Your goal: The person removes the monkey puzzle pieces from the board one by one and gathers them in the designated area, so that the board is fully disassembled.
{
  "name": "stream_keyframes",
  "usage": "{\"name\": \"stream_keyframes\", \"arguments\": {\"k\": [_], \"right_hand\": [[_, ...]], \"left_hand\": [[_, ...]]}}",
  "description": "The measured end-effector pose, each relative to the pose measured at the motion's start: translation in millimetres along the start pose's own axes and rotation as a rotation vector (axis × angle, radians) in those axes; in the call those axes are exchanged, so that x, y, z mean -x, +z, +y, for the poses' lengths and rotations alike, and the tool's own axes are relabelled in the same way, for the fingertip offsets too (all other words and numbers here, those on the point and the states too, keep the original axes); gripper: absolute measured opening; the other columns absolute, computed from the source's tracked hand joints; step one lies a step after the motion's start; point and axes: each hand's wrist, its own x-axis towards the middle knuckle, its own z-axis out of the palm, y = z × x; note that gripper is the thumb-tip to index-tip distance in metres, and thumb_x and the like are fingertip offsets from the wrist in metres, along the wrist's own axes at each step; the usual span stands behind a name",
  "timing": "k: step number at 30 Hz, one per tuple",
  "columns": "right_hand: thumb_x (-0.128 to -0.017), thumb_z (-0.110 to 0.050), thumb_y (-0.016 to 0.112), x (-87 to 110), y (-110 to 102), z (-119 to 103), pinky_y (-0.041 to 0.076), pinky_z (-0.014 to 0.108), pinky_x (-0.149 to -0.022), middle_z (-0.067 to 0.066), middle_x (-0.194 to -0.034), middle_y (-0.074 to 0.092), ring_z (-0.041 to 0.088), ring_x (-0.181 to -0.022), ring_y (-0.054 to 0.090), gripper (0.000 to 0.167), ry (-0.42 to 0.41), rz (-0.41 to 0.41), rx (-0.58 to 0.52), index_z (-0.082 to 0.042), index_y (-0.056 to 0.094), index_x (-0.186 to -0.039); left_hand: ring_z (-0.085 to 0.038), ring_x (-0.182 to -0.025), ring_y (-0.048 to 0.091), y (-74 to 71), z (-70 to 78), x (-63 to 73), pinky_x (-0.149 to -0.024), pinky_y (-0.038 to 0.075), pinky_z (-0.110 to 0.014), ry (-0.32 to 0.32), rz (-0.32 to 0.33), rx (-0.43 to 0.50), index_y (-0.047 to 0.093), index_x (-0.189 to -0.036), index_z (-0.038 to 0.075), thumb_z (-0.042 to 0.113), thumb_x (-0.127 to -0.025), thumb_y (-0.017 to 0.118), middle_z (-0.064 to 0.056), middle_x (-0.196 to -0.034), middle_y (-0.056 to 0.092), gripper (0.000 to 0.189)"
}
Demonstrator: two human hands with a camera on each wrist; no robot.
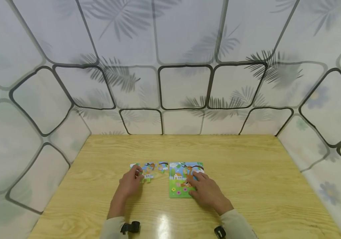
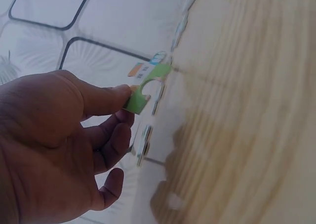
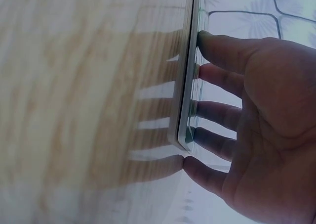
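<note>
My left hand (image 1: 131, 182) is left of the middle of the table. Between thumb and forefinger it pinches a jigsaw piece (image 2: 136, 104), green with a part of a printed house, tilted just over the table. Beyond that hand lie several more jigsaw pieces (image 1: 163, 166) in blue and brown. To their right is a flat picture board (image 1: 176, 191) showing a monkey, a house and flowers. On its right side rests my right hand (image 1: 208, 191), fingers spread and fingertips touching the surface. In the right wrist view the board (image 3: 183, 100) shows edge-on, and the little finger touches the table beside it.
The wooden table (image 1: 248, 159) has a glossy surface that mirrors the hands. Pale patterned fabric walls (image 1: 185, 86) close it in at the back and both sides. A black strap device (image 1: 131, 227) sits on the left wrist.
</note>
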Motion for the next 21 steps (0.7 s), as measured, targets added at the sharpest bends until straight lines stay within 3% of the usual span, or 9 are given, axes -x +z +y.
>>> {"name": "stream_keyframes", "arguments": {"k": [8, 15, 21], "right_hand": [[-0.092, -0.03, 0.064, 1.0, -2, -2, 0.045, 0.055, -0.097, 0.017, -0.144, 0.047, 0.038, -0.131, 0.045, 0.046, -0.035, 0.009, -0.014, -0.015, 0.056, -0.135], [-0.093, -0.032, 0.063, 0.6, -1, 0, 0.045, 0.055, -0.097, 0.017, -0.146, 0.045, 0.038, -0.132, 0.044, 0.047, -0.022, -0.005, 0.001, -0.016, 0.055, -0.136], [-0.094, -0.032, 0.062, 0.8, -2, -1, 0.042, 0.057, -0.099, 0.017, -0.148, 0.043, 0.04, -0.135, 0.041, 0.047, 0.008, -0.037, -0.022, -0.017, 0.054, -0.138]], "left_hand": [[-0.03, -0.1, 0.064, -13.5, -18.5, 3.0, -0.087, 0.033, -0.062, -0.102, 0.013, -0.083, 0.057, -0.114, 0.011, 0.019, -0.096, 0.057, -0.009, -0.108, 0.067, 0.019], [-0.036, -0.103, 0.06, -24.5, -27.4, 2.1, -0.081, 0.036, -0.061, -0.15, 0.027, -0.167, 0.061, -0.111, 0.009, 0.016, -0.094, 0.06, -0.013, -0.11, 0.067, 0.019], [-0.037, -0.104, 0.059, -24.2, -30.9, 1.7, -0.082, 0.038, -0.065, -0.162, 0.026, -0.19, 0.065, -0.11, 0.009, 0.013, -0.092, 0.061, -0.014, -0.11, 0.065, 0.018]]}}
